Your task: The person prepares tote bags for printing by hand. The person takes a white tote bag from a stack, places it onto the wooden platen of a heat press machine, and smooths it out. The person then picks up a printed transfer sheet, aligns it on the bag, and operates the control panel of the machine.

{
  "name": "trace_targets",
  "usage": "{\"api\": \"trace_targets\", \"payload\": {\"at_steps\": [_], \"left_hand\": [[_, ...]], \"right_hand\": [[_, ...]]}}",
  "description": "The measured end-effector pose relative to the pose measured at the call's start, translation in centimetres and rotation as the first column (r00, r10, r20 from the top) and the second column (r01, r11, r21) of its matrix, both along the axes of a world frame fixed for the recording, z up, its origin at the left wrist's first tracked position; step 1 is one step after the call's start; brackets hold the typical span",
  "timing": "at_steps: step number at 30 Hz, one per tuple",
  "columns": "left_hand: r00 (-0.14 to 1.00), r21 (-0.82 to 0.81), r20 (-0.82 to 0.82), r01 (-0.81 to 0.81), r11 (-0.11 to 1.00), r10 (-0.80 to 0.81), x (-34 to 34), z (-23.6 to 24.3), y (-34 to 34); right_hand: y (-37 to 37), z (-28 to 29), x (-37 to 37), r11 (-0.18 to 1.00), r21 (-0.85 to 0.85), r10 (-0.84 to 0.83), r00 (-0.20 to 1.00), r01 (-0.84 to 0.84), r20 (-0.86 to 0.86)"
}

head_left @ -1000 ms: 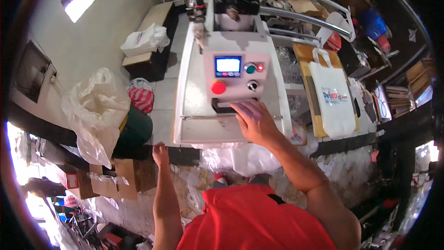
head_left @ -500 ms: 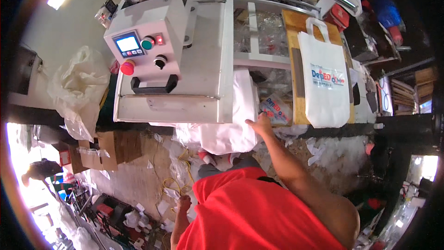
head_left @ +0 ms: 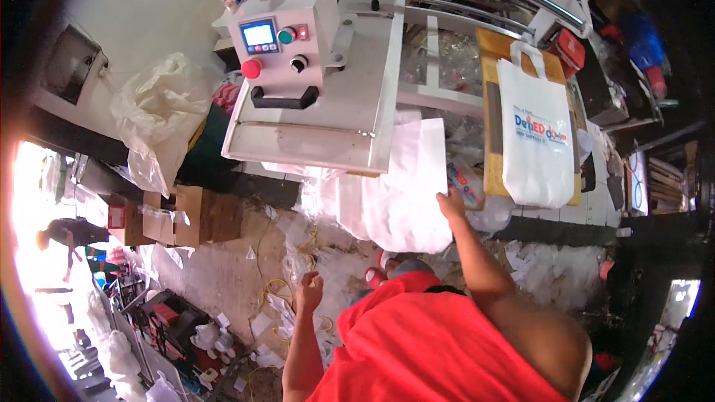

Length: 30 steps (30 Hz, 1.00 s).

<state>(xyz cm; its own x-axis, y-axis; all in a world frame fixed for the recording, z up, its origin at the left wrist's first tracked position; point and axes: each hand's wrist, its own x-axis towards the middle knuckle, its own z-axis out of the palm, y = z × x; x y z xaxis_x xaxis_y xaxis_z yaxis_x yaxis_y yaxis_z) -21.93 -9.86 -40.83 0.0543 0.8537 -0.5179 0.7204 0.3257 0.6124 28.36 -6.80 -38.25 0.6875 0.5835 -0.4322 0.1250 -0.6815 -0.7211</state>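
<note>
My right hand (head_left: 452,205) is closed on the right edge of a white cloth bag (head_left: 395,205), its thumb over the edge. The bag sticks out from under the raised-handle plate of a white heat press (head_left: 320,126) and hangs over the near edge. Just beyond that hand lies a printed clear film sheet (head_left: 467,182), partly covered. My left hand (head_left: 309,292) hangs in the air below the press, fingers loosely bent and apart, nothing in it. A printed white tote bag (head_left: 538,167) lies flat on a wooden board (head_left: 491,156) to the right.
The press carries a control box (head_left: 287,48) with a lit screen, a red button and a black handle (head_left: 284,97). A translucent plastic bag (head_left: 162,115) hangs at the left. Cardboard boxes (head_left: 190,216) and scattered plastic cover the floor. A red container (head_left: 567,52) stands at the back right.
My right hand has moved slightly right, drawing the white bag's edge with it. My left hand has risen toward the press, and its fingers have loosened. The view has shifted.
</note>
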Motion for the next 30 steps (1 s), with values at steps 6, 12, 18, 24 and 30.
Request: {"api": "trace_targets", "payload": {"at_steps": [6, 12, 18, 24, 30], "left_hand": [[0.694, -0.561, 0.600, 0.008, 0.828, 0.399, 11.8, 2.7, 0.0], [0.665, 0.081, 0.745, -0.010, 0.997, -0.054, 22.3, 21.2, 3.4], [0.735, 0.803, 0.360, 0.070, 0.592, -0.575, 35.7, 35.8, 9.0], [0.497, 0.658, 0.452, -0.746, -0.099, -0.741, 51.4, 46.9, 8.6], [0.863, 0.929, -0.140, 0.284, 0.238, -0.485, 64.7, 30.3, 11.0]], "right_hand": [[-10.6, 12.4, -0.5, 0.920, 0.347, 0.127, 0.699, 0.182, -0.704], [-16.8, 22.8, 1.8, 0.859, 0.493, 0.037, 0.945, 0.136, -0.325], [-15.9, 34.8, 12.5, 0.676, 0.718, -0.039, 0.965, -0.166, 0.260], [-16.6, 47.1, 22.8, 0.062, 0.715, -0.652, 0.514, -0.697, 0.557], [-12.5, 30.2, 38.5, 0.727, 0.587, -0.332, 0.565, -0.357, 0.755]]}}
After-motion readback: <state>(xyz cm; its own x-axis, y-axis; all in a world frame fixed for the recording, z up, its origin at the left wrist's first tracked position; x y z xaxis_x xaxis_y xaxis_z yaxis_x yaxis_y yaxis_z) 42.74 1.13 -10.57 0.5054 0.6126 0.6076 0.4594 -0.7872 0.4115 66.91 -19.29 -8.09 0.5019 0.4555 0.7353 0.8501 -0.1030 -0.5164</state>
